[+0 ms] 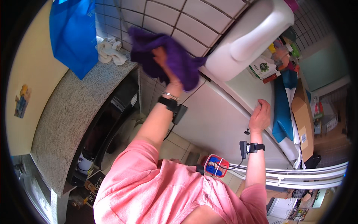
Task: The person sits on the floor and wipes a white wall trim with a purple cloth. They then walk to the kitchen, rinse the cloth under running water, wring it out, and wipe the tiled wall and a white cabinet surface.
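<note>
A purple cloth (183, 65) lies bunched under and around my left hand (165, 63), against the white tiled wall (193, 22). The hand and cloth are blurred, and some fingers are hidden in the folds. My right hand (259, 116) holds nothing; it is at the front edge of a white cabinet top (243, 86), fingers slightly bent. Close to the camera, a large white plastic bottle (249, 42) with a pink cap rises between the two hands. Below the right hand is a white cabinet door (212, 117) with a black knob (247, 131).
On the left, a granite counter (75, 103) carries a crumpled white rag (110, 51); a blue bag (74, 36) hangs above it. Several bottles (263, 67) and a cardboard box (303, 120) stand on the right. A red basket (216, 166) holding blue items sits low down.
</note>
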A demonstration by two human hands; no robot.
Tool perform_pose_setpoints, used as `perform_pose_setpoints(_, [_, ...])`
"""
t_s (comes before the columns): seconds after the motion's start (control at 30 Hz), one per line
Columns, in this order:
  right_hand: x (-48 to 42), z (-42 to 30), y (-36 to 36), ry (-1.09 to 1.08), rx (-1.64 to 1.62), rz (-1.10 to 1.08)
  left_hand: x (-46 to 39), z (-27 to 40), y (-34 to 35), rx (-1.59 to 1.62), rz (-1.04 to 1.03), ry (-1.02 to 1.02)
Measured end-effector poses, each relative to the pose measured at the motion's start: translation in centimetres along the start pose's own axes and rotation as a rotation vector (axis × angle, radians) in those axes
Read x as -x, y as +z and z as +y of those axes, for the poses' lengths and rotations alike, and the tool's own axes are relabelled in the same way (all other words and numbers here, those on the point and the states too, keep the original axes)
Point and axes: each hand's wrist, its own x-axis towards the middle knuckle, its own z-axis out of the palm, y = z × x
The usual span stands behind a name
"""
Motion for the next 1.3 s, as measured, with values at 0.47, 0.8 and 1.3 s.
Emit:
perform_pose_setpoints(0.47, [0.2,0.0,0.1,0.018,-0.012,-0.004,17.1,4.4,3.4,1.522,-0.034,0.603])
perform_pose_setpoints(0.8, [0.0,-0.1,-0.2,0.031,-0.022,-0.007,18.9,6.3,-4.2,0.954,0.232,1.094])
perform_pose_setpoints(1.3, [12.9,-1.8,-5.5,0.123,-0.373,-0.108,13.3,1.7,-2.2,0.808,0.273,0.816])
